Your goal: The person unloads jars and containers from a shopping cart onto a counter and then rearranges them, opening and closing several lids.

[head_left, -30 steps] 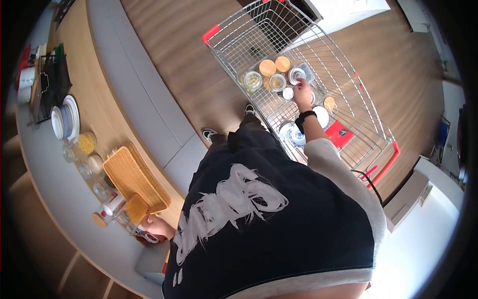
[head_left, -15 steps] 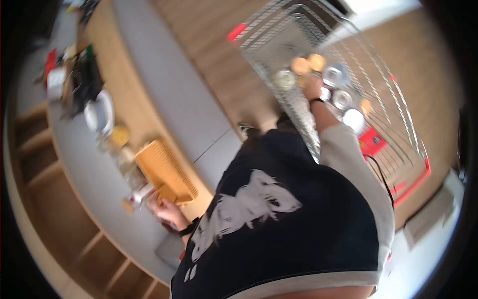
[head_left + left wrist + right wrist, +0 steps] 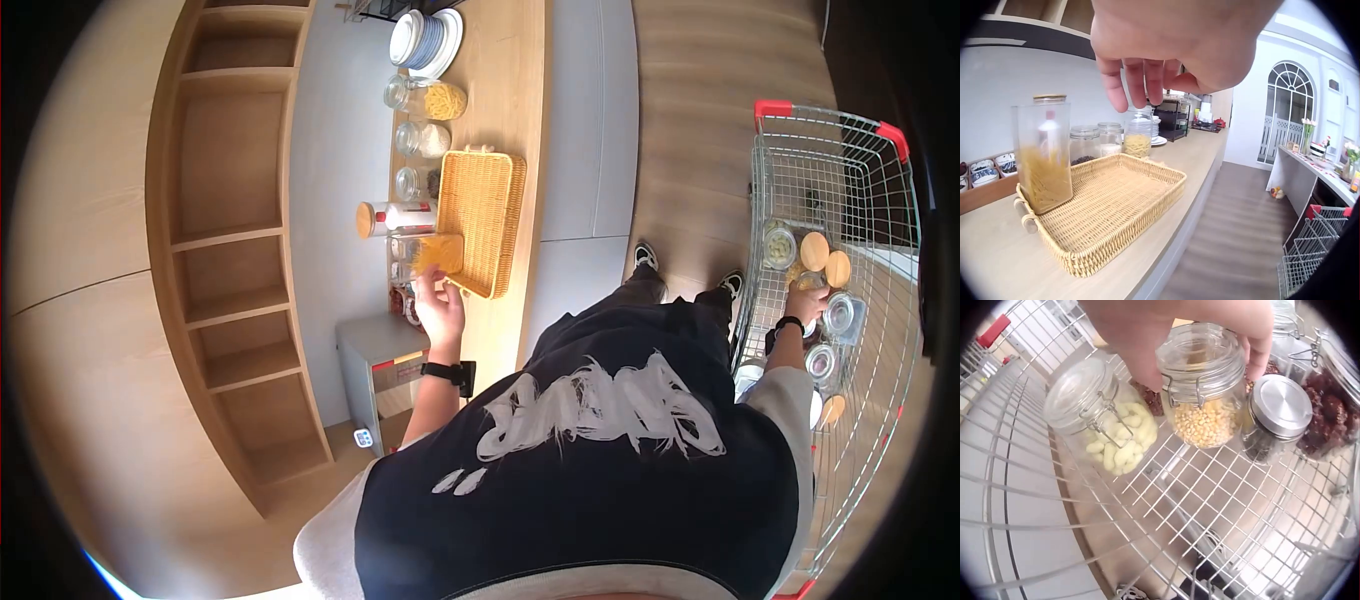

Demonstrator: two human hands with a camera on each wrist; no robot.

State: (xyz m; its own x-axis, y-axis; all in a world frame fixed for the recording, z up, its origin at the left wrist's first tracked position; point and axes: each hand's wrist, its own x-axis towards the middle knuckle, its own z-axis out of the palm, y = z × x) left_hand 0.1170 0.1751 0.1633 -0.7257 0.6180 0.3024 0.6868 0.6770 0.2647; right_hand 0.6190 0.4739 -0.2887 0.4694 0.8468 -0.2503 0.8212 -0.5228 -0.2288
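In the head view my left hand [image 3: 441,312] is beside the clear container of dry pasta [image 3: 438,255]. The left wrist view shows its fingers relaxed, holding nothing. That container [image 3: 1047,178] stands upright in the near end of a rectangular wicker tray [image 3: 1166,184] on the counter. My right hand [image 3: 804,302] reaches down into the shopping cart [image 3: 773,108]. There it grips a clip-top glass jar of corn kernels [image 3: 1204,422], thumb on one side and fingers on the other. A jar of pale green pieces [image 3: 1124,439] and a small silver-lidded jar [image 3: 1282,406] flank it.
Along the wall behind the tray stand a jar of yellow pasta [image 3: 444,100], a jar of white grains [image 3: 433,140] and stacked plates [image 3: 427,40]. More cart items include a jar of dark red pieces [image 3: 1329,412] and wooden lids [image 3: 814,250]. Floor [image 3: 690,190] separates counter and cart.
The view has swung toward the counter. My left hand has come off the pasta container. My right hand has moved from the other jars to the corn jar and grips it.
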